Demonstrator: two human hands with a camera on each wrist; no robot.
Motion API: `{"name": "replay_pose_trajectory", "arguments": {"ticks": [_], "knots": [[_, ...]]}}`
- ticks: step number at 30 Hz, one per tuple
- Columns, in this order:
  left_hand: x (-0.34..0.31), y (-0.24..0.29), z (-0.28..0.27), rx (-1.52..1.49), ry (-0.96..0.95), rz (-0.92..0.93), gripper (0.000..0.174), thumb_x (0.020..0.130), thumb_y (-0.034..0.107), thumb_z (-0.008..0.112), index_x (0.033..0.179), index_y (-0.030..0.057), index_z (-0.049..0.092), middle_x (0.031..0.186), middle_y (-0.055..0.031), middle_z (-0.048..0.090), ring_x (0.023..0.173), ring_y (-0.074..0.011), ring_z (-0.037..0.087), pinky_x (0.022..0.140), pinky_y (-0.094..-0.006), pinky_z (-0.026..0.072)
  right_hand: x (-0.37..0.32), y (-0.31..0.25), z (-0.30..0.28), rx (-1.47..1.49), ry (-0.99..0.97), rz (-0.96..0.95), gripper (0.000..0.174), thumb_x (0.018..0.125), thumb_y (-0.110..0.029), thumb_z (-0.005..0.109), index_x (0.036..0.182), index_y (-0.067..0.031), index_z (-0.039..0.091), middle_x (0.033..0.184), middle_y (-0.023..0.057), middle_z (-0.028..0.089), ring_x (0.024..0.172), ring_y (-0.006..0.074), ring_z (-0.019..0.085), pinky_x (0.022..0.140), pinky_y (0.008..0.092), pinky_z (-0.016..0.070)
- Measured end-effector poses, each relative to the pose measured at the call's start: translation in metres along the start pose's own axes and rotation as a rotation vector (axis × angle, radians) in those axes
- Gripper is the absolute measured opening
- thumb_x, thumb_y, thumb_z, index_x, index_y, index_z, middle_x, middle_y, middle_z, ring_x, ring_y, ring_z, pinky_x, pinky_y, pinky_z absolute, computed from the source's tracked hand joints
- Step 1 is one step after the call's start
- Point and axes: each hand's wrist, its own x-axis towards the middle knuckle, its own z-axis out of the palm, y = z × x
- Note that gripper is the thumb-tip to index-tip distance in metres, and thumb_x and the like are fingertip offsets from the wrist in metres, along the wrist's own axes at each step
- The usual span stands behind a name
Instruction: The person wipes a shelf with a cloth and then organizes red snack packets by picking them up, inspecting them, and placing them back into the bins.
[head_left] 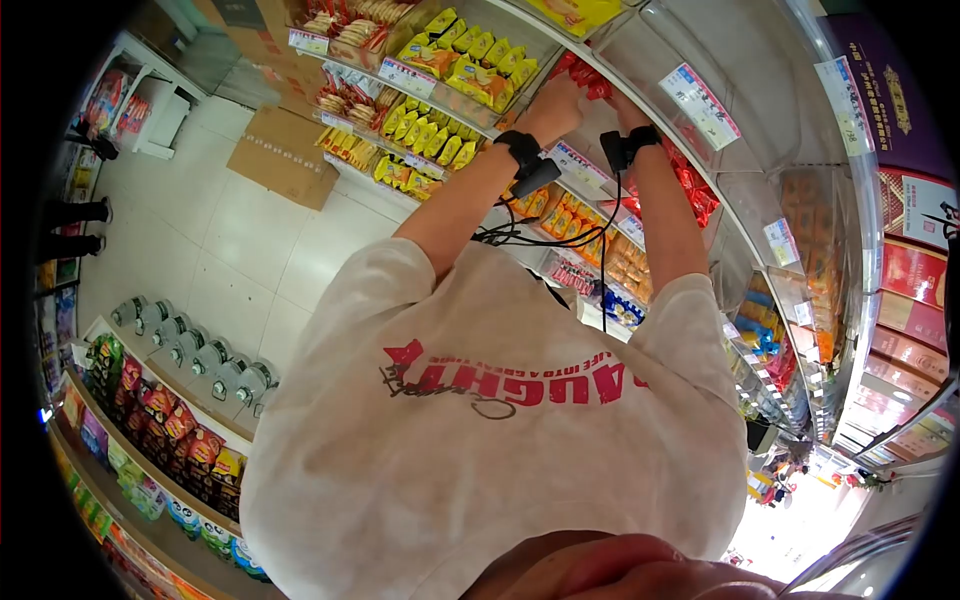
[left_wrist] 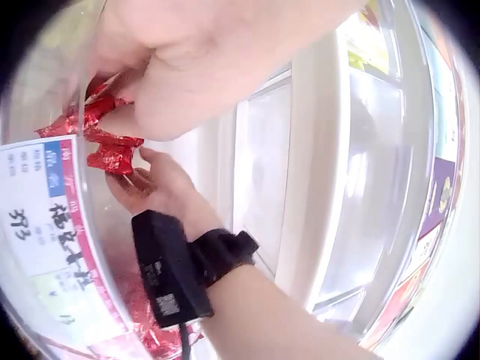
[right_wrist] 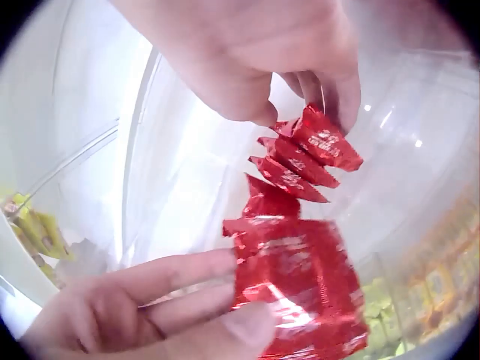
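Observation:
Both hands work close together inside a clear shelf bin. My left hand [head_left: 553, 108] pinches a shiny red foil snack packet [right_wrist: 304, 289] between thumb and fingers, seen low in the right wrist view. From above, my right hand [right_wrist: 277, 52] grips another red packet [right_wrist: 328, 141] by its top edge. Between the hands, several more red packets [right_wrist: 289, 178] stand overlapped in a slanting row. In the left wrist view my right hand [left_wrist: 166, 184] is just below the left hand, with red foil between them.
A price label [left_wrist: 52, 240] fronts the bin, and loose red packets [left_wrist: 154, 322] lie farther along it. Yellow snack packs [head_left: 465, 60] fill the neighbouring bin. Black cables [head_left: 545, 238] hang from the wrist cameras. A cardboard box [head_left: 283, 157] sits on the floor.

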Motion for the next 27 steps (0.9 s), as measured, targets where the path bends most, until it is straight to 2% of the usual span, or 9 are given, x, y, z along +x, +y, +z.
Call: {"name": "replay_pose_trajectory", "arguments": {"ticks": [2,7,10,12,16,18,22,26,27], "knots": [[-0.005,-0.006,0.012,-0.067,0.041,-0.006,0.028,0.078,0.005,0.066,0.098,-0.0120,0.057,0.099,-0.0340,0.060,0.101,-0.0489,0.057,0.087,-0.0533,0.0488,-0.020,-0.021,0.020,0.120,-0.069,-0.086,0.055,0.095,-0.039,0.068,0.139,-0.0107,0.051,0.134,0.0052,0.055,0.119,0.0180,0.056,0.099,0.0384,0.0519],[-0.007,-0.010,0.021,-0.042,0.202,0.082,0.026,0.076,0.005,0.069,0.092,-0.0107,0.057,0.096,-0.0339,0.062,0.094,-0.0480,0.062,0.079,-0.0523,0.0513,-0.056,-0.062,0.025,0.012,-0.220,-0.110,0.064,0.099,-0.039,0.062,0.150,-0.0099,0.038,0.148,0.0088,0.045,0.135,0.0206,0.045,0.114,0.0419,0.0402],[-0.001,-0.016,0.024,-0.068,0.261,0.130,0.027,0.073,0.008,0.071,0.089,-0.0097,0.059,0.089,-0.0322,0.063,0.086,-0.0470,0.064,0.074,-0.0510,0.0531,-0.046,-0.036,-0.005,0.053,-0.365,-0.062,0.065,0.102,-0.040,0.057,0.154,-0.0094,0.034,0.154,0.0085,0.038,0.138,0.0199,0.042,0.116,0.0402,0.0377],[0.004,-0.022,0.028,-0.075,0.270,0.154,0.027,0.072,0.010,0.073,0.086,-0.0087,0.060,0.084,-0.0311,0.064,0.082,-0.0462,0.065,0.072,-0.0503,0.0540,-0.050,-0.042,-0.001,-0.256,-0.301,-0.048,0.066,0.103,-0.042,0.053,0.155,-0.0080,0.032,0.155,0.0087,0.038,0.139,0.0192,0.042,0.117,0.0385,0.0361],[0.012,-0.033,0.034,-0.098,0.275,0.200,0.025,0.073,0.015,0.074,0.084,-0.0050,0.064,0.079,-0.0267,0.067,0.079,-0.0434,0.067,0.071,-0.0482,0.0552,-0.121,-0.096,0.021,-0.270,-0.203,-0.064,0.070,0.102,-0.052,0.048,0.152,-0.0048,0.036,0.148,0.0100,0.048,0.135,0.0182,0.047,0.114,0.0363,0.0391],[0.011,-0.028,0.031,-0.142,0.287,0.157,0.025,0.075,0.017,0.074,0.084,-0.0039,0.065,0.080,-0.0250,0.068,0.079,-0.0424,0.067,0.070,-0.0475,0.0553,-0.141,-0.117,0.031,-0.331,-0.223,0.045,0.073,0.100,-0.057,0.048,0.150,-0.0040,0.039,0.141,0.0112,0.053,0.130,0.0189,0.052,0.110,0.0357,0.0434],[0.012,-0.014,0.037,-0.192,0.084,0.190,0.028,0.080,0.019,0.072,0.102,0.0025,0.071,0.091,-0.0177,0.073,0.084,-0.0318,0.071,0.073,-0.0393,0.0557,-0.171,-0.131,0.048,-0.132,-0.368,0.176,0.076,0.097,-0.064,0.048,0.143,-0.0026,0.044,0.131,0.0131,0.057,0.119,0.0216,0.061,0.104,0.0362,0.0499],[0.010,-0.003,0.035,-0.395,-0.036,0.197,0.033,0.075,0.019,0.072,0.097,-0.0053,0.068,0.095,-0.0235,0.071,0.091,-0.0357,0.069,0.078,-0.0435,0.0540,-0.148,-0.065,0.022,0.213,-0.147,0.069,0.055,0.100,-0.034,0.060,0.140,0.0006,0.045,0.128,0.0151,0.058,0.114,0.0232,0.063,0.104,0.0345,0.0513],[0.012,-0.003,0.033,-0.412,-0.042,0.179,0.034,0.074,0.019,0.073,0.099,-0.0048,0.068,0.097,-0.0231,0.071,0.094,-0.0352,0.069,0.080,-0.0430,0.0537,-0.138,-0.061,0.016,0.107,-0.129,0.083,0.054,0.099,-0.029,0.061,0.140,0.0019,0.045,0.127,0.0150,0.058,0.114,0.0231,0.063,0.104,0.0341,0.0517]]}}
